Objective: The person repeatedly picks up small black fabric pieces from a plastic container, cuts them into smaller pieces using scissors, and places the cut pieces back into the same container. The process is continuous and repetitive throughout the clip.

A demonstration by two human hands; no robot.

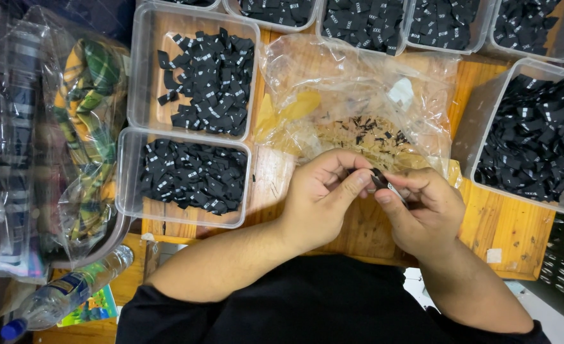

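A wooden tabletop fills our view, crowded with clear plastic tubs. Near its middle we hold a small black label between both hands, just above the near edge of a crumpled clear plastic bag. Our left hand has its fingers curled in, thumb pressed against the label; our right hand pinches the same label from the other side, fingers closed round it. Whether a tool is tucked into that hand we cannot tell.

On the bag lies a scatter of tiny dark bits, with a white scrap further back. To the left stand two tubs of black labels, a near tub and a far tub; a large tub on the right is heaped with them, and a row of tubs runs along the far edge. At far left is a bag of plaid cloth and a water bottle.

Judging by the tubs, many labels are already gathered by kind; the one in hand is unplaced, and how many remain the view does not show.
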